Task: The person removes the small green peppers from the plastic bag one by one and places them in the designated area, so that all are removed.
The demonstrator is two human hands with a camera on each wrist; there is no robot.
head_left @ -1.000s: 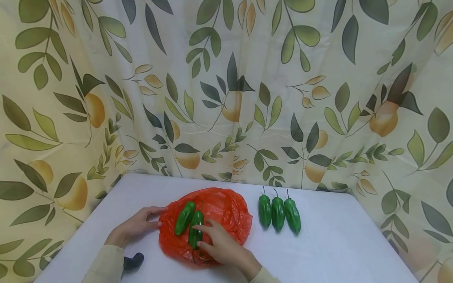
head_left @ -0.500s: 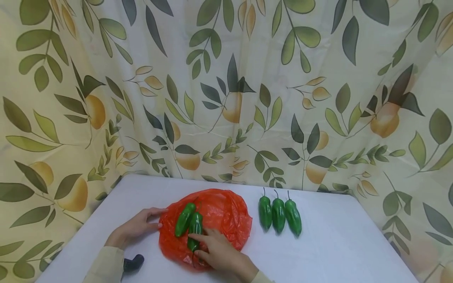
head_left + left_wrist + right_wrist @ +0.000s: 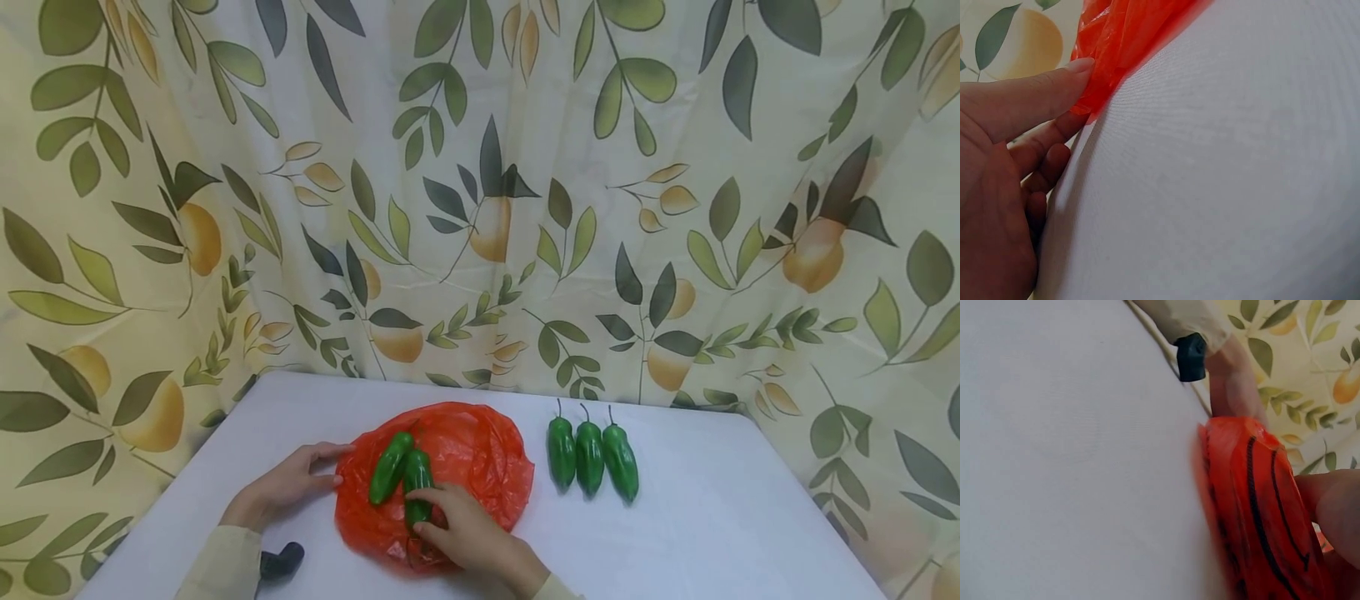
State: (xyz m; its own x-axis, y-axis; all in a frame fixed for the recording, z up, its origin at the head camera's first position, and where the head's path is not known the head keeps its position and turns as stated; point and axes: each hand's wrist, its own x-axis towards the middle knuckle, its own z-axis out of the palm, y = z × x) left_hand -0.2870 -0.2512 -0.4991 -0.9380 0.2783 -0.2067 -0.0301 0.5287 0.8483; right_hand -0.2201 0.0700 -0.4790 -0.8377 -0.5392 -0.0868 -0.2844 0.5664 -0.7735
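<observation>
A crumpled red plastic bag (image 3: 483, 442) lies flattened on the white table. Two glossy green peppers rest on it, one left pepper (image 3: 388, 471) tilted and one right pepper (image 3: 417, 471) nearer the middle. My right hand (image 3: 480, 537) pinches the lower end of the right pepper between thumb and fingers. At the bag's left edge, my left hand (image 3: 288, 482) holds the plastic; the left wrist view shows the thumb (image 3: 1054, 90) over the red film and fingers behind it. In the right wrist view the bag's side (image 3: 1260, 512) hides the peppers.
Three more green peppers stand in a row to the right of the bag, stems pointing away, the middle pepper (image 3: 589, 458) among them. A dark object (image 3: 281, 560) sits by the left sleeve. Behind the white table (image 3: 712, 500) hangs a leaf-and-fruit patterned curtain (image 3: 480, 208).
My right hand has moved slightly toward the near end of the right pepper and closed its fingers on it. The left hand stays at the bag's edge.
</observation>
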